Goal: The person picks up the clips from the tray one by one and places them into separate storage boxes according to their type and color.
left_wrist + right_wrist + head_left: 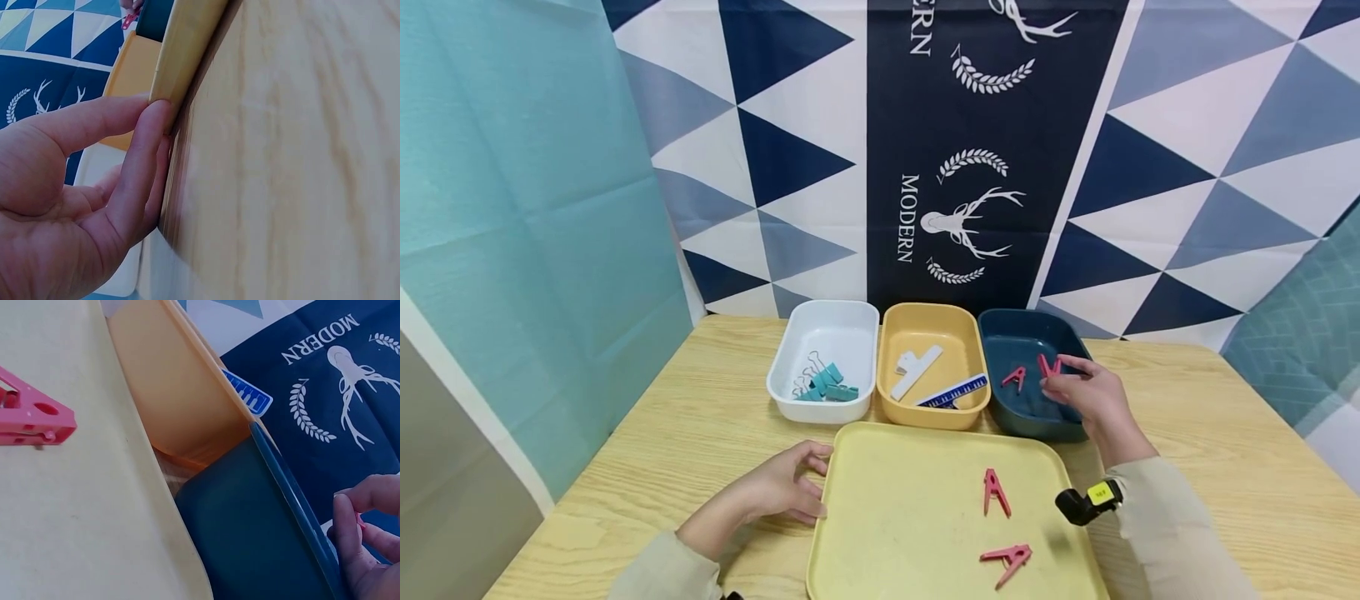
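Observation:
My right hand [1093,398] pinches a pink-red clothespin [1048,367] between thumb and fingers, over the dark teal bin [1078,429]. Another clothespin [1015,378] lies inside that bin. In the right wrist view, fingers mostly hide the held clothespin [359,520]. A yellow tray [895,508] lies in front of the bins and carries an upright-looking clothespin [994,492] and a sideways one [1009,560]. At the tray's left edge, my left hand [778,485] rests with loosely bent fingers; its fingertips [159,111] touch the outer side of the tray wall.
A white bin [781,392] holds several teal binder clips [827,382]. Beside it, a yellow-orange bin [893,329] contains a white clip [916,372] and a blue patterned one [953,392]. Behind the wooden table [700,425] hangs a patterned cloth [805,158].

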Tool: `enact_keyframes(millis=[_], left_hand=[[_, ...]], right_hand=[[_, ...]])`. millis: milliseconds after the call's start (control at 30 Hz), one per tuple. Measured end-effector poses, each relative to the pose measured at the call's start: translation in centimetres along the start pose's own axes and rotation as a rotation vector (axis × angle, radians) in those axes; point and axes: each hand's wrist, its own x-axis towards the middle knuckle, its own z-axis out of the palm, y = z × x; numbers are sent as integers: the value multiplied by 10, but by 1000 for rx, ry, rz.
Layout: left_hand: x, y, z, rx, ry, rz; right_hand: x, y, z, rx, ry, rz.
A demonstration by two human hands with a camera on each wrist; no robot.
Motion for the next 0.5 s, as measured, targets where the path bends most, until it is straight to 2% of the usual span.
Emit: enact_keyframes(millis=[500], left_hand=[[-1,2,0,-5,-3,2]], right_hand=[[18,0,4,43,62,62]])
